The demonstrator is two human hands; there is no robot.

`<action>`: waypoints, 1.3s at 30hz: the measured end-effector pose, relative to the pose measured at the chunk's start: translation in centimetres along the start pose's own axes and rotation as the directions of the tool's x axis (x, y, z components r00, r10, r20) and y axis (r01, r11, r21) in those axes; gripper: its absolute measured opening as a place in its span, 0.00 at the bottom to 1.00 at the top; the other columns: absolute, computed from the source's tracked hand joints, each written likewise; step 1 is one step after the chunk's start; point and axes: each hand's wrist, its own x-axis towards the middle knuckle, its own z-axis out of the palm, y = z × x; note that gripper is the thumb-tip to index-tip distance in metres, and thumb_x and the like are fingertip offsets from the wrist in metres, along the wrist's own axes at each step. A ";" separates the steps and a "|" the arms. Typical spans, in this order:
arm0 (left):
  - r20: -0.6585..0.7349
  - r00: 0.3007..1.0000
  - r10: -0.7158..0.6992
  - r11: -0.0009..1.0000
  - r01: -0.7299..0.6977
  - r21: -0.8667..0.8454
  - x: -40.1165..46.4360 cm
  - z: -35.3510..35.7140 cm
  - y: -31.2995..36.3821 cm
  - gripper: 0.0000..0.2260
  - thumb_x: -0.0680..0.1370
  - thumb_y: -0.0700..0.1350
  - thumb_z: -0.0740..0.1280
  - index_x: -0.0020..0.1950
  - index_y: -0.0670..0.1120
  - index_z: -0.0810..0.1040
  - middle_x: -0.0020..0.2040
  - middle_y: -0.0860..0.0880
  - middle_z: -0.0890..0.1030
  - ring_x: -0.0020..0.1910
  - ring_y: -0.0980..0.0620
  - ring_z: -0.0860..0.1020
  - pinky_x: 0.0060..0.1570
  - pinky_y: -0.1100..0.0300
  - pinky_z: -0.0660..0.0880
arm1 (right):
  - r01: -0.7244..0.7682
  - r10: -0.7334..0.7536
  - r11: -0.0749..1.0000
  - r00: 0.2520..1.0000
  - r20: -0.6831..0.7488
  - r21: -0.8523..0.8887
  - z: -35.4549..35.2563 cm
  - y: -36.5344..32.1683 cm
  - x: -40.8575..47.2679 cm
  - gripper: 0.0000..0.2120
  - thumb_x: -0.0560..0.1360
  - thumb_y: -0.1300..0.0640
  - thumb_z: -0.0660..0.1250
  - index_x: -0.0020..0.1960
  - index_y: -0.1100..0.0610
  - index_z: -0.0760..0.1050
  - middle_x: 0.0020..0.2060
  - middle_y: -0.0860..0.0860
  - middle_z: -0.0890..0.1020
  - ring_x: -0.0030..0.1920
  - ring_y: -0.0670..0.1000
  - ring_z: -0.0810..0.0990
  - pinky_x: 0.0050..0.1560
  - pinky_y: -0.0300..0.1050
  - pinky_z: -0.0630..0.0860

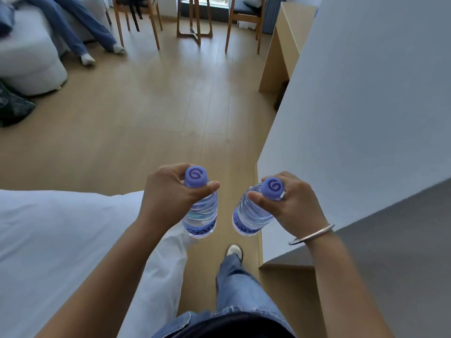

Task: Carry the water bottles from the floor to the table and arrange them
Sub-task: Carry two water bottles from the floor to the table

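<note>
Both bottles [202,211] are clear with blue labels; each purple cap [196,176] bears a darker swirl. Tan wood-grain floor [146,106], white bed [61,240], blue jeans [244,296], silver bangle [314,234].

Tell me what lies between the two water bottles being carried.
In the head view nothing sits between the left bottle and the right bottle; the gap shows only bare wooden floor far below, with the person's shoe just under it.

Left: we see a bed [48,240].
Right: a wall [366,106].
Middle: our two bottles [202,213] [251,215] side by side above the floor [146,113].
Far ahead: chairs [136,18].
</note>
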 end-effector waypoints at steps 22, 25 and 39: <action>-0.011 0.999 -0.046 0.998 0.045 -0.036 39.0 9.8 -1.8 0.08 0.63 0.54 0.77 0.37 0.60 0.79 0.34 0.61 0.81 0.34 0.62 0.79 0.37 0.64 0.76 | 0.003 -0.002 0.999 1.000 0.017 -0.046 -2.8 8.9 39.6 0.18 0.67 0.43 0.70 0.43 0.58 0.79 0.39 0.53 0.79 0.39 0.53 0.78 0.40 0.48 0.78; 0.031 0.997 -0.077 0.997 0.078 -0.026 44.1 11.0 -2.9 0.08 0.62 0.54 0.77 0.33 0.54 0.80 0.32 0.60 0.81 0.31 0.63 0.77 0.35 0.62 0.75 | -0.034 0.036 0.998 0.999 0.040 -0.053 -2.3 10.2 44.0 0.17 0.68 0.42 0.70 0.43 0.57 0.79 0.38 0.53 0.79 0.39 0.53 0.78 0.40 0.48 0.78; 0.287 0.955 0.069 0.998 -0.068 -0.012 74.1 15.2 -4.7 0.09 0.60 0.57 0.75 0.37 0.62 0.78 0.36 0.64 0.80 0.39 0.63 0.77 0.34 0.74 0.70 | -0.243 0.255 0.967 0.926 -0.277 0.078 -2.8 12.9 67.8 0.16 0.66 0.48 0.75 0.49 0.57 0.78 0.43 0.51 0.80 0.43 0.51 0.79 0.43 0.43 0.79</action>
